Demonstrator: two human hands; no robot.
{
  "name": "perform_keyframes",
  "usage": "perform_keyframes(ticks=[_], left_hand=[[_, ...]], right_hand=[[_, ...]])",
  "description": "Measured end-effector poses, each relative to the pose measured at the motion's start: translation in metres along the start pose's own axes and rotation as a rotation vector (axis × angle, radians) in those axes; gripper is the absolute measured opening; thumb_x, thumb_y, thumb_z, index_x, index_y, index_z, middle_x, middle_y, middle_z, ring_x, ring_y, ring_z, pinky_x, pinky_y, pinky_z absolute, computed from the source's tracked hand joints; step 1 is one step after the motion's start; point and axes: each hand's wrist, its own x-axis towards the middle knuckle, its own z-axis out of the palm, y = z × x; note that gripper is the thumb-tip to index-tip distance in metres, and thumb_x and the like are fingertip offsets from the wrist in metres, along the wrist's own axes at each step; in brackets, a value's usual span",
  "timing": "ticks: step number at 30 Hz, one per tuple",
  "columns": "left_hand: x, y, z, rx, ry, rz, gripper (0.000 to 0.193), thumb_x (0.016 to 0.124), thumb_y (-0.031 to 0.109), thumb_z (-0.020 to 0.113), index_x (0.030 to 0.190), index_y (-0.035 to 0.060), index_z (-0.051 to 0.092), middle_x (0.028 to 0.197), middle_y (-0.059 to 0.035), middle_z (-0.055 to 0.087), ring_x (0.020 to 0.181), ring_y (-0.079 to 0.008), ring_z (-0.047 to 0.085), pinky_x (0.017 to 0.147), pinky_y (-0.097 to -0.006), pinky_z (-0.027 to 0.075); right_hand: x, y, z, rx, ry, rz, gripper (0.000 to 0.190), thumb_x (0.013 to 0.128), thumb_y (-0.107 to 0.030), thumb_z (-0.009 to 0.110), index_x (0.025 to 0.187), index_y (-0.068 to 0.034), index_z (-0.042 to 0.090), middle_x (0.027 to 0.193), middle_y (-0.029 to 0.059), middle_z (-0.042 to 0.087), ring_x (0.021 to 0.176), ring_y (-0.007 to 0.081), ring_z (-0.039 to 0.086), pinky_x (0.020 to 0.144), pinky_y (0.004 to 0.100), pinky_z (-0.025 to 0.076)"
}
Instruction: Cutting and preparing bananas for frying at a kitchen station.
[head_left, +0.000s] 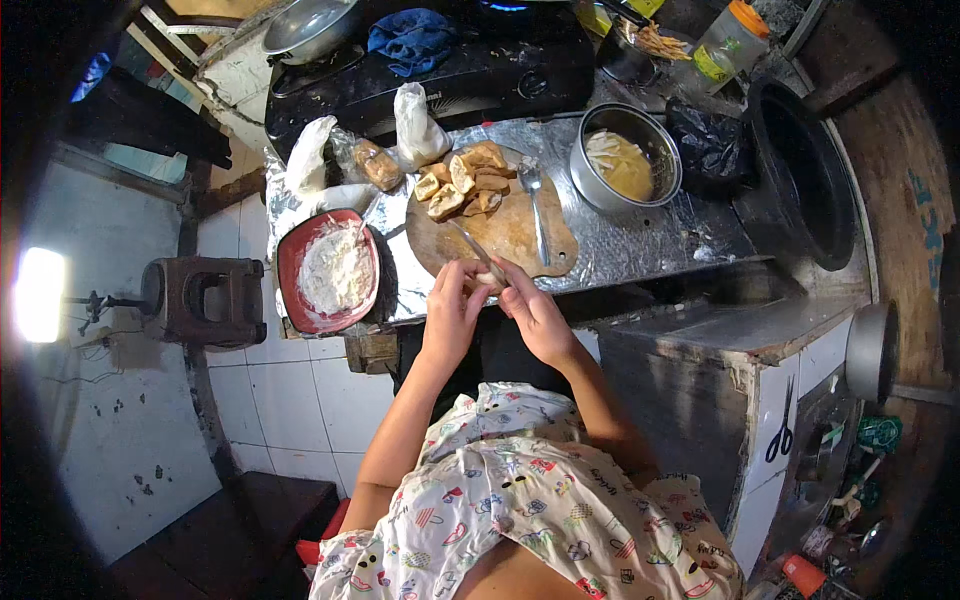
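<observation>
Both hands are close together over the near edge of a wooden cutting board (442, 247). My left hand (454, 304) holds a small pale piece of food (487, 280). A knife (475, 246) is in my right hand (534, 311), its blade pointing away over the board and its near part against the piece. Cut pieces of fried tofu (463, 176) lie at the board's far side, some with pale hollow insides showing. A metal spoon (537, 217) with white residue in its bowl rests on the board's right. To the left is a red bowl (286, 277) of whitish floury mixture (335, 268).
A metal pot (589, 180) with pale strips in yellowish liquid stands right of the board. Knotted white bags (420, 131) sit behind it. Beyond are a black gas stove (480, 90) with a lit blue flame, a blue cloth (411, 39) and a metal bowl (309, 31). A large black basin (806, 180) leans at right.
</observation>
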Motion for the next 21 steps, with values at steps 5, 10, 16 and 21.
perform_keyframes(ticks=[5,10,16,21], left_hand=[[-0.003,-0.011,0.002,-0.221,0.018,-0.040,0.023,0.082,-0.008,0.071,0.101,-0.0031,0.059,0.104,-0.0096,0.067,0.084,-0.0126,0.064,0.074,-0.0260,0.052],[-0.006,-0.013,0.006,-0.371,0.061,-0.068,0.020,0.081,-0.010,0.071,0.096,-0.0028,0.059,0.103,-0.0101,0.068,0.087,-0.0125,0.065,0.074,-0.0256,0.052],[-0.007,-0.002,0.009,-0.461,0.156,-0.046,0.017,0.083,-0.012,0.069,0.088,-0.0037,0.055,0.102,-0.0129,0.067,0.089,-0.0132,0.065,0.077,-0.0273,0.055],[-0.016,0.021,0.012,-0.658,0.285,-0.256,0.014,0.086,-0.009,0.068,0.088,-0.0030,0.055,0.102,-0.0103,0.065,0.092,-0.0124,0.063,0.080,-0.0273,0.055]], right_hand=[[-0.004,0.001,0.002,0.057,0.027,-0.059,0.042,0.108,-0.034,0.038,0.134,-0.001,0.044,0.113,0.0178,0.063,0.105,0.0313,0.062,0.090,0.0366,0.046],[-0.003,-0.005,-0.008,0.261,-0.070,-0.038,0.043,0.109,-0.040,0.033,0.129,-0.002,0.043,0.080,0.0012,0.041,0.071,0.0105,0.040,0.069,0.0270,0.039],[-0.012,-0.022,0.002,0.439,-0.054,-0.094,0.051,0.108,-0.040,0.032,0.141,-0.002,0.034,0.080,0.0035,0.044,0.070,0.0154,0.046,0.068,0.0313,0.041],[-0.016,-0.026,0.008,-0.145,0.120,-0.118,0.053,0.106,-0.037,0.040,0.144,-0.001,0.035,0.119,0.0241,0.060,0.102,0.0424,0.060,0.086,0.0465,0.045]])
